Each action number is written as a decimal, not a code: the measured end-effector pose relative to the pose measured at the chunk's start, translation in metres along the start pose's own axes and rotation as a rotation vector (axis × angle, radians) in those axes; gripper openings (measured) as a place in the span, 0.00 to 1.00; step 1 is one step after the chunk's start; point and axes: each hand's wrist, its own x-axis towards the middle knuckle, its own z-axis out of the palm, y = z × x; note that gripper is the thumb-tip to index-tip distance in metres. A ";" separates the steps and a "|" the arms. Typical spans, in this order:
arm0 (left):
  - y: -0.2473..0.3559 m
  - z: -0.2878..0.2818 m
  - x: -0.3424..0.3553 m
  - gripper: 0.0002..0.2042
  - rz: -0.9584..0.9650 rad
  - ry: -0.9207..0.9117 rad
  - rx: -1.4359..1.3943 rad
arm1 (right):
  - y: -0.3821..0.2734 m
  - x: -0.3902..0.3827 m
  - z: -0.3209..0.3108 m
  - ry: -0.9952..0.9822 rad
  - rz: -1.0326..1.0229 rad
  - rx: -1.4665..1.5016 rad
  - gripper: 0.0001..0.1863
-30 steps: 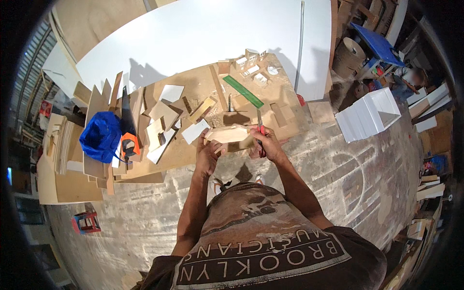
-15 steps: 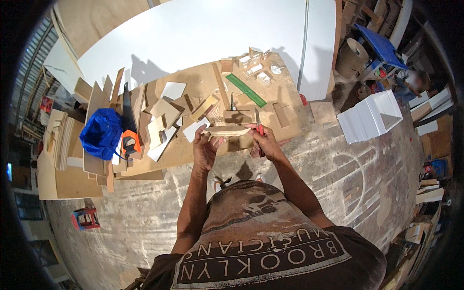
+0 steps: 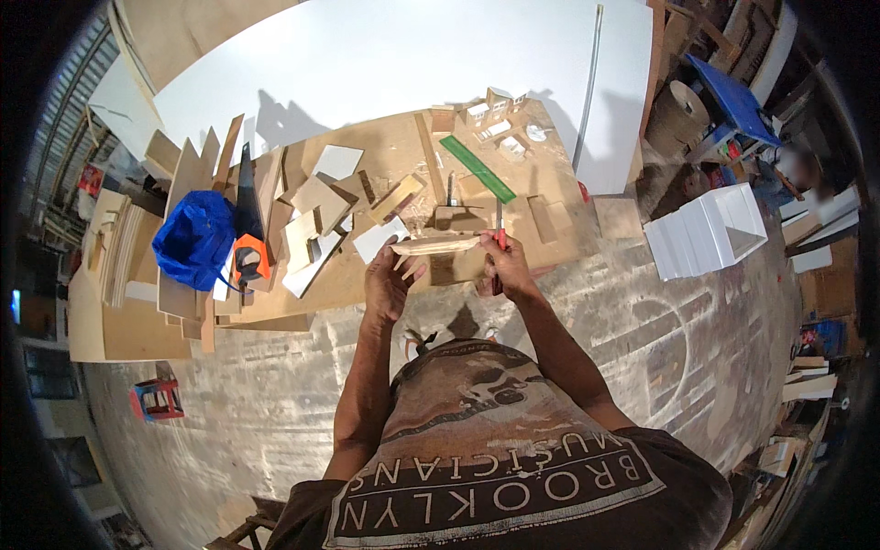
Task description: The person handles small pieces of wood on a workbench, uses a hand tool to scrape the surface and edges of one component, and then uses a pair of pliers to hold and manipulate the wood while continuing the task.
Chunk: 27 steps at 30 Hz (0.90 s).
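Left hand [image 3: 387, 282] was closed around the left end of a thin flat wooden piece [image 3: 437, 245], fingers wrapped at its underside. The piece was held edge-on and roughly level, just above the near edge of the plywood worktop [image 3: 394, 156]. Right hand [image 3: 507, 266] was clamped on the piece's right end and also gripped a slim red-handled tool [image 3: 500, 229], its blade pointing up past the fingers; tool type could not be told. Both hands were well closed, no open span visible.

Around them, on the worktop:
- a green ruler [image 3: 477, 169] was laid diagonally near the far right corner
- a blue bag [image 3: 194, 238] was bunched at the left edge, with an orange-handled handsaw [image 3: 246, 234] just beside it
- loose wood offcuts [image 3: 316, 206] and white card pieces were scattered between the bag and the hands
- small model-house blocks [image 3: 495, 115] were grouped at the far edge

A large white board [image 3: 367, 55] was seen beyond the worktop. White boxes [image 3: 706, 229] were stacked on the floor to the right, and a blue panel [image 3: 729, 96] lay at the far right. Labels could not be made out.
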 end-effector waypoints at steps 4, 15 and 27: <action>-0.001 -0.007 -0.004 0.23 -0.003 0.043 0.026 | 0.004 0.006 -0.001 -0.014 0.068 -0.002 0.13; -0.014 -0.082 -0.008 0.14 0.002 0.320 0.359 | 0.074 0.018 -0.003 -0.226 -0.124 -0.515 0.09; -0.015 -0.101 -0.009 0.11 0.399 0.484 1.057 | 0.111 0.030 -0.002 0.039 -0.281 -0.655 0.09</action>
